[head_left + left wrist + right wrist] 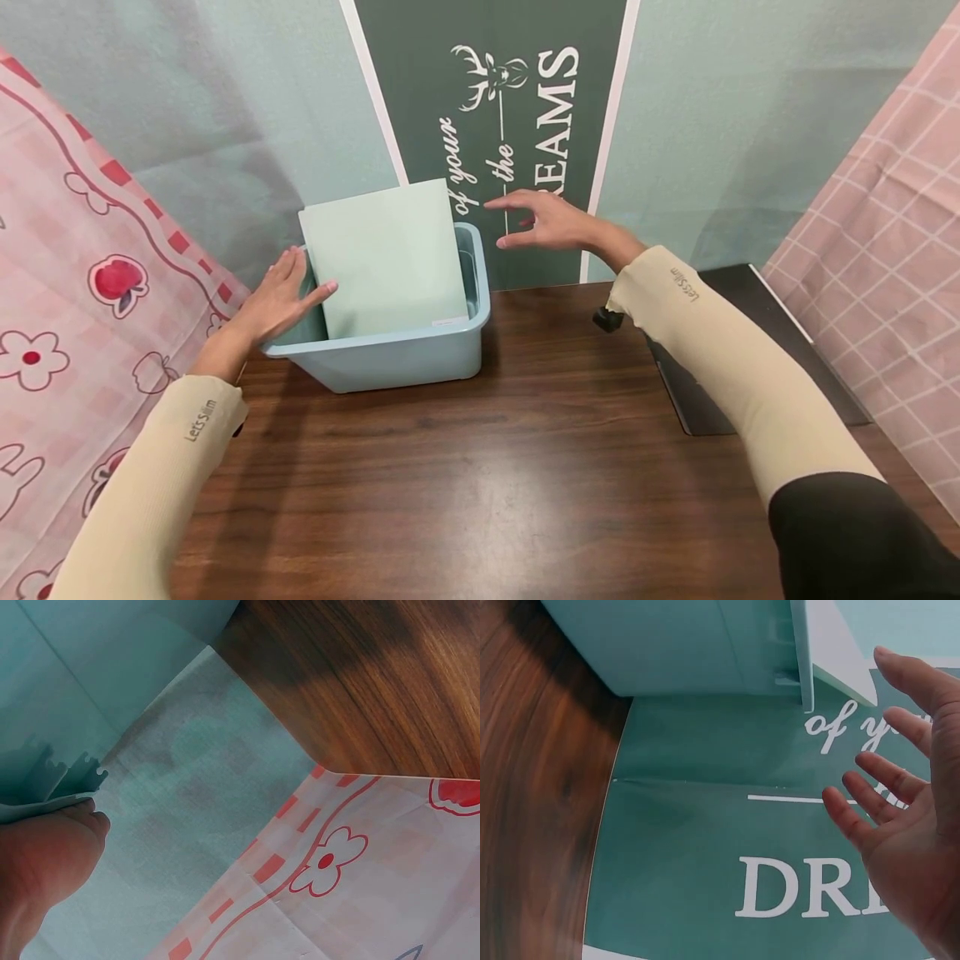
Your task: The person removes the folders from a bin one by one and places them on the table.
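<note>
A light blue plastic bin (390, 361) stands on the wooden table against the back curtain. Pale mint flat folders (386, 258) lean upright in it, their tops rising above the rim. My left hand (276, 302) rests at the bin's left rim, fingers extended and thumb reaching over the inside toward the folder. The left wrist view shows only part of that hand, beside the bin's edge. Right of the bin, my right hand (546, 222) hovers in the air, fingers apart and relaxed, holding nothing. Its spread fingers also show in the right wrist view, near the folder's corner (847, 679).
A black flat panel (757, 350) lies on the table at the right, partly behind my right sleeve. Pink patterned curtains (112, 275) hang on both sides. The back curtain (495, 125) carries a deer print and white lettering. Brown table surface (480, 483) spreads in front of the bin.
</note>
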A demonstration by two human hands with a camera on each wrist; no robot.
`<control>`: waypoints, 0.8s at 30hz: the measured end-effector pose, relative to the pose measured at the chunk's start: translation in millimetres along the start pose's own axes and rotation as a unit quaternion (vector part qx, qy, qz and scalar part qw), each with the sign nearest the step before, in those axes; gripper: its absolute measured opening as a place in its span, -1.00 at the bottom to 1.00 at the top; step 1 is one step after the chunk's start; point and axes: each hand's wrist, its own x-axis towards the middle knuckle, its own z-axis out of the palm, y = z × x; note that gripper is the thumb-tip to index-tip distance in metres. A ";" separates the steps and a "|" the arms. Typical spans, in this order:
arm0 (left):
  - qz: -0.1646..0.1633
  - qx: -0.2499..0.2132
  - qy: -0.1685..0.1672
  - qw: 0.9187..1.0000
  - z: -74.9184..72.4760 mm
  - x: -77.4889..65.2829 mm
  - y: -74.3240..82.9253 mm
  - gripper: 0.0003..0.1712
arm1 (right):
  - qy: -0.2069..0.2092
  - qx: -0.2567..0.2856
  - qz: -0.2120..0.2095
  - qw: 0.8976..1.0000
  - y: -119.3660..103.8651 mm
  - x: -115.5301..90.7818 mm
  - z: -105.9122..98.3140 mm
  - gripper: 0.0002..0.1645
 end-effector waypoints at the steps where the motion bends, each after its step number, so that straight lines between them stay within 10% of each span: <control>1: 0.001 0.000 0.000 1.000 0.4 0.4 -0.3 0.20 | 0.000 0.005 0.000 1.000 -0.5 0.9 0.7 -0.18; 24: 0.001 0.005 -0.006 1.000 -1.9 1.2 -3.3 0.20 | -0.013 0.102 0.006 0.995 -19.4 39.0 20.4 -0.14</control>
